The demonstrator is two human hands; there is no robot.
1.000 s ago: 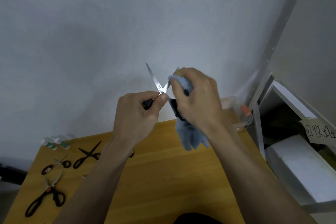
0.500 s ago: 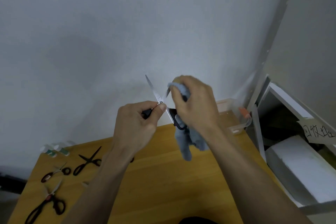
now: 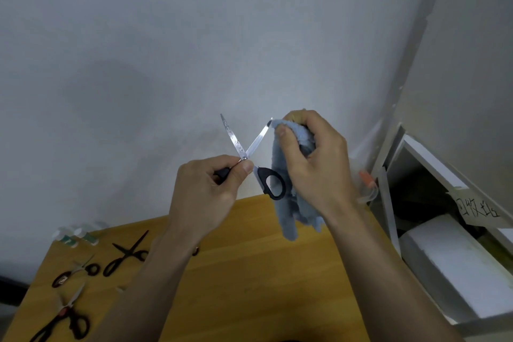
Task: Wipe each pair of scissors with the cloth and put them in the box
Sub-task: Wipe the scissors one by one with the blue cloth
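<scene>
- Scissors [image 3: 251, 153]: held splayed open above the worktop [image 3: 249, 272], left hand [image 3: 205, 197] with its grip clenched on one handle.
- Right hand [image 3: 311, 164] pinches the cloth [image 3: 288, 211] at one blade tip; wipe away from the edge.
- Box [image 3: 366, 189]: right of the scissors.

this looks like a plain spare room or storage corner of a home or small office: a bare grey-white wall [image 3: 194, 50] with no decoration meets a second wall at the right, and a simple wooden table [image 3: 249, 286] is pushed against it. past the table's right edge stands a white cabinet [image 3: 410, 158] holding a white foam block [image 3: 455, 264] and a handwritten paper label [image 3: 480, 209]. 2 small bottles [image 3: 76, 236] stand at the table's far left corner.
</scene>
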